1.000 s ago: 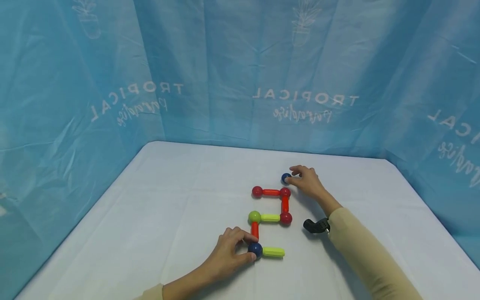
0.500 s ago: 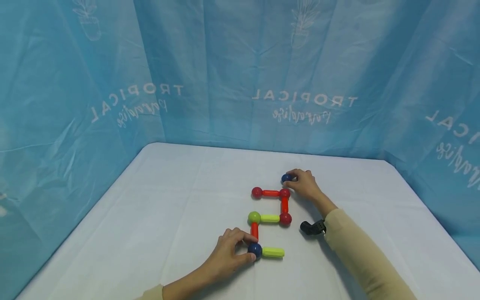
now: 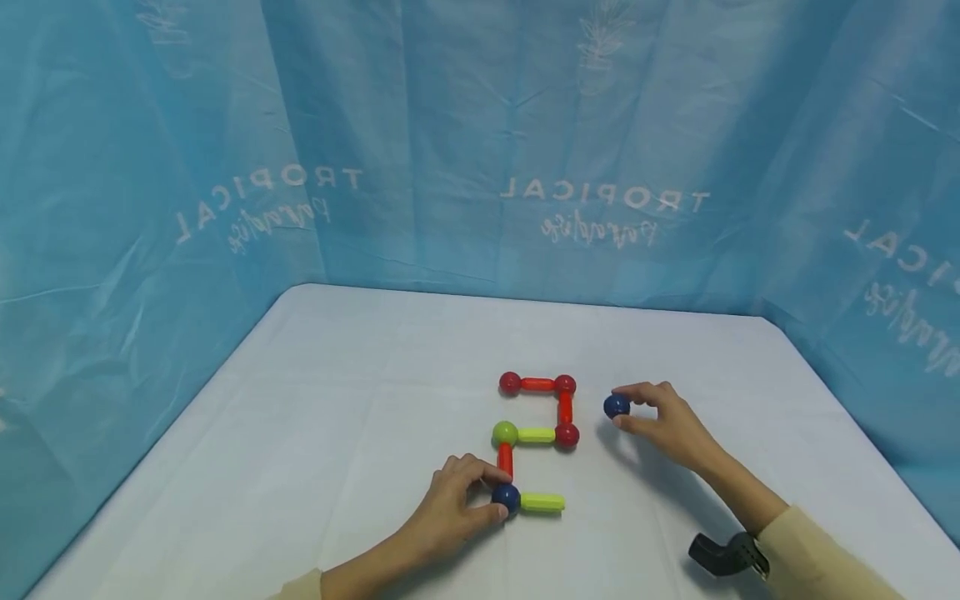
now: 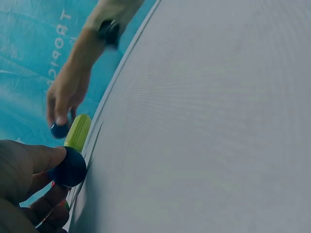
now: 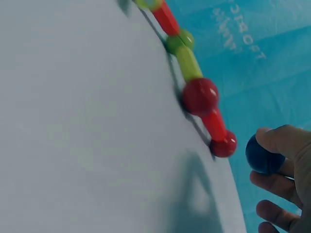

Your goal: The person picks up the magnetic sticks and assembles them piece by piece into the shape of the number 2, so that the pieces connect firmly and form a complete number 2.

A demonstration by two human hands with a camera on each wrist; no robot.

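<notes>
My left hand [image 3: 453, 508] pinches a dark blue ball [image 3: 506, 498] at the near end of a chain of balls and rods on the table. A yellow-green rod [image 3: 542, 502] sticks out to the right of that ball, and a red rod [image 3: 505, 461] runs from it to a green ball [image 3: 505, 433]. Farther along, a second yellow-green rod [image 3: 536, 435] joins a red ball [image 3: 567, 435], with more red rods and balls beyond. Held between thumb and fingers of my right hand [image 3: 671, 425] is another blue ball [image 5: 264, 154], off the table and apart from the chain.
A white cloth covers the table [image 3: 375, 350]. Blue printed curtains [image 3: 450, 150] hang behind it and along both sides. A black wrist camera [image 3: 723, 554] hangs from my right wrist, low over the table.
My right hand has carried its blue ball from behind the far red ball toward me and to the right. The left hand keeps its place on the near blue ball.
</notes>
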